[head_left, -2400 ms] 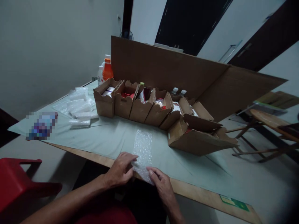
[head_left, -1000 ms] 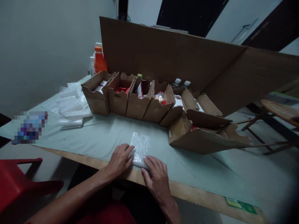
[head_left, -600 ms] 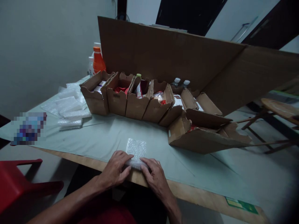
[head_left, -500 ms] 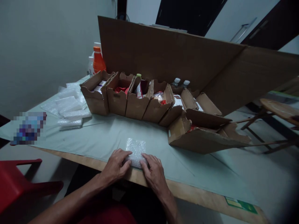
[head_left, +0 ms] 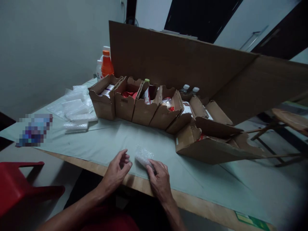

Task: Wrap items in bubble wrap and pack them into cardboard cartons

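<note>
Since the frame half a second ago, the left hand (head_left: 116, 170) has come away from the bubble wrap (head_left: 141, 159), and the wrap's folded near end has swung to a slant under the right hand (head_left: 160, 178). Take the near box (head_left: 190, 139), the cardboard one closest to the person, as the landmark.

At the fingers: the right thumb and fingers pinch the right end of the folded roll; the left fingers are loosely curled, thumb apart, with nothing between them, just beside the wrap. The wrap lies on the table cloth (head_left: 108, 138), left of the near box and closer to the person, its far part a short flat flap. Whether anything is inside the fold cannot be told.

Judging by this, the step in hand is folding the strip over on itself, partway through, with the flap left to take up. The next move calls for the left fingers to regain the free end, so the roll can be squared and kept tight; a one-ended hold could let it skew or spring open.

Farther out, a row of cardboard boxes (head_left: 103, 109) runs behind and to the left of the near box. Beyond the row's far end, well left of the near box, lies a heap of wrapped packets (head_left: 77, 110). Behind the near box stands a cardboard panel (head_left: 180, 61).
</note>
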{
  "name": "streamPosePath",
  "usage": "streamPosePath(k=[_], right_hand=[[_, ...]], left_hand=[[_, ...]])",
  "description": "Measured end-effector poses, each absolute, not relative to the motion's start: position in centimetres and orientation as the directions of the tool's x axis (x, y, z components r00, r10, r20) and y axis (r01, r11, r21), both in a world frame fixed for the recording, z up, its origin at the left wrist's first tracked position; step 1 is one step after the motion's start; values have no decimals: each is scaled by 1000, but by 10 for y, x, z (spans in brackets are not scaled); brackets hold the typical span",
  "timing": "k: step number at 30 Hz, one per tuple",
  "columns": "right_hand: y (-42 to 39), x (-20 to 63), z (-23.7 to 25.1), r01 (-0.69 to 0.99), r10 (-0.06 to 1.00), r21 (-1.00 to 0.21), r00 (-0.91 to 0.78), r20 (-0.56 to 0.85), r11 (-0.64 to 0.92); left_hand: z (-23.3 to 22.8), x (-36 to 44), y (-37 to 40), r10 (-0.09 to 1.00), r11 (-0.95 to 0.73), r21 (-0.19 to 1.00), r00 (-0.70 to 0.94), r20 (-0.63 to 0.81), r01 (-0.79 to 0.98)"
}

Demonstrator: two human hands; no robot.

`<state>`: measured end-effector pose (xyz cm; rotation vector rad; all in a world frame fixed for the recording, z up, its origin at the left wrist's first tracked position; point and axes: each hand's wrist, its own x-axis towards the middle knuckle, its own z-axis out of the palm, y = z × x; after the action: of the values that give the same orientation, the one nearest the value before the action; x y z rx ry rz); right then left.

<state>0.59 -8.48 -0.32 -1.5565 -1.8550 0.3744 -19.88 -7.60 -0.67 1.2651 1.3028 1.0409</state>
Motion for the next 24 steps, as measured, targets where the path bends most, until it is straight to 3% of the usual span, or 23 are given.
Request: streamPosePath(k=[3, 5, 7, 11, 15, 20, 24], right_hand=[[-95, -1, -3, 633, 989, -767, 17, 144, 100], [-104, -5, -2, 565, 998, -823, -28, 54, 61], [-110, -6, 0, 550, 997, -832, -46, 56, 72], [-117, 8, 18, 556, 989, -826, 44, 143, 95], [-120, 18, 46, 461, 999, -887, -27, 19, 29], [-124, 21, 54, 416, 999, -909, 33, -11, -23], [-130, 36, 52, 419, 994, -904, -25, -105, -85]], left_hand=[[3, -194, -82, 943, 299, 932, 211, -257, -203], [9, -187, -82, 918, 356, 873, 300, -259, -334], [14, -180, -80, 914, 365, 852, 319, -251, -376], [26, -173, -82, 918, 260, 940, 358, -170, -221], [30, -168, -88, 875, 151, 987, 471, -112, -45], [18, -157, -95, 839, 197, 972, 535, -101, -126], [11, -148, -97, 786, 162, 987, 603, -135, 11]])
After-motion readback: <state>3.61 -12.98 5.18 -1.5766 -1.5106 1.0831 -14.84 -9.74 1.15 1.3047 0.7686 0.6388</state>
